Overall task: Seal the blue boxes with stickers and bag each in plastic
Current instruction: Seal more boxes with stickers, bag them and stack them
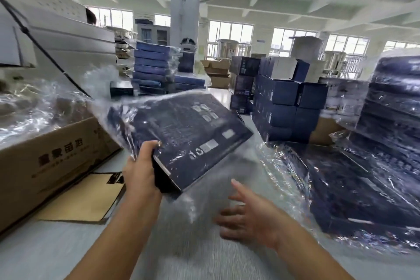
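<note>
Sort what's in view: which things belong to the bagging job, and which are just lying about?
Job: bagged box gripped by left hand; open right hand; bagged pile at right; unbagged blue stack behind.
Lying about: flat cardboard; pillar; cabinet.

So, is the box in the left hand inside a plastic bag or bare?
Bagged: a glossy plastic bag covers the blue box and billows past its far end. The left hand grips its near corner.

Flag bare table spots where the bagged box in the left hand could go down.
Bare table runs down the middle, between the cardboard sheet and the bagged pile, though the right hand hovers there. Near-left corner is also bare. Crowded: carton left, that pile right.
</note>
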